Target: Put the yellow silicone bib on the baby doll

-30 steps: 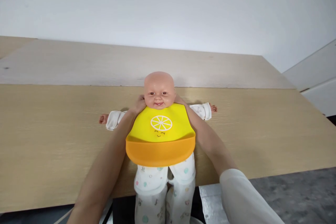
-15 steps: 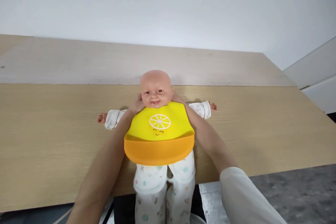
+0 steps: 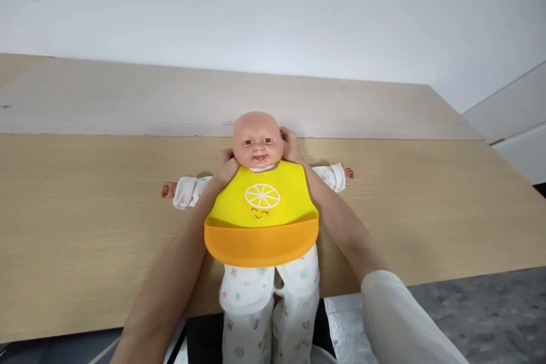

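A baby doll [image 3: 257, 139] in white patterned clothes lies on its back on the wooden table [image 3: 85, 210], arms spread, legs hanging over the near edge. A yellow bib [image 3: 261, 210] with an orange pocket and a lemon print covers its chest. My left hand [image 3: 226, 169] sits at the doll's neck on the left, fingers curled at the bib's neck strap. My right hand [image 3: 290, 147] is beside the doll's head on the right, fingers curled behind the neck. What the fingers grip is mostly hidden by the head and bib.
A paler wooden surface [image 3: 170, 102] runs behind the table up to a white wall. White cabinet fronts [image 3: 512, 119] stand at the right. Grey floor [image 3: 482, 313] shows below the table's near edge, with a silvery sheet [image 3: 341, 324] by the doll's legs.
The doll's head has straightened and lifted slightly. My right hand has risen from the shoulder to beside the head, and white collar now shows above the bib.
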A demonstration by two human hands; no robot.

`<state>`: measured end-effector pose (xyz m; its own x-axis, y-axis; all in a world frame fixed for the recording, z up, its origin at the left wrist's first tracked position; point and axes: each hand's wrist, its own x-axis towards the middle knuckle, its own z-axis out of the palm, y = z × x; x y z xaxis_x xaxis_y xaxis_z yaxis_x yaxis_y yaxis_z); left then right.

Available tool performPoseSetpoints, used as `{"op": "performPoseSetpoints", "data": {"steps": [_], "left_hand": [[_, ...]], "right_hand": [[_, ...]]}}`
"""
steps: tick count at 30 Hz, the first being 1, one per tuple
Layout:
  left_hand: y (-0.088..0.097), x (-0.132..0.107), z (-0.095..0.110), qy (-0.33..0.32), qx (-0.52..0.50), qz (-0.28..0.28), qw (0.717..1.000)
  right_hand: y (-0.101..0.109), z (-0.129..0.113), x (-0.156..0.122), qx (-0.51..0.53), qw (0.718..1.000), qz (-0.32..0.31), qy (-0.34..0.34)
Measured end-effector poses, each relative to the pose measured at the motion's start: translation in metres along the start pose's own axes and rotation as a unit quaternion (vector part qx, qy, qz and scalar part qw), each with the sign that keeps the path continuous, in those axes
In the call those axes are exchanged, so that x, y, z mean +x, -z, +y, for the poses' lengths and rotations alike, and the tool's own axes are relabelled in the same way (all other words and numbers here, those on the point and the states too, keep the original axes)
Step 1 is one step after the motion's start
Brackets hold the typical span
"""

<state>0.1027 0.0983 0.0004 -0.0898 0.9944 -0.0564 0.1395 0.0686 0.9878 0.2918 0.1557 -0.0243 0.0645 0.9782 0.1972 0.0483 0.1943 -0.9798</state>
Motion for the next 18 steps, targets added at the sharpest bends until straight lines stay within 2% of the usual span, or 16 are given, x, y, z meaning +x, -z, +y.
{"op": "performPoseSetpoints", "data": {"steps": [3,8,12,18], "left_hand": [[0.002,0.0,-0.001,-0.019,0.024,-0.007,1.0],[0.005,0.002,-0.002,-0.058,0.049,0.022,0.997],[0.004,0.002,0.003,-0.018,0.036,0.063,0.997],[0.0,0.003,0.006,-0.003,-0.015,0.066,0.998]], "right_hand": [[0.002,-0.008,0.001,-0.026,0.999,0.018,0.006],[-0.001,-0.011,-0.001,-0.021,0.998,0.049,0.016],[-0.003,-0.009,-0.002,-0.014,0.999,0.048,-0.019],[-0.012,-0.013,-0.003,0.046,0.993,0.068,-0.085]]}}
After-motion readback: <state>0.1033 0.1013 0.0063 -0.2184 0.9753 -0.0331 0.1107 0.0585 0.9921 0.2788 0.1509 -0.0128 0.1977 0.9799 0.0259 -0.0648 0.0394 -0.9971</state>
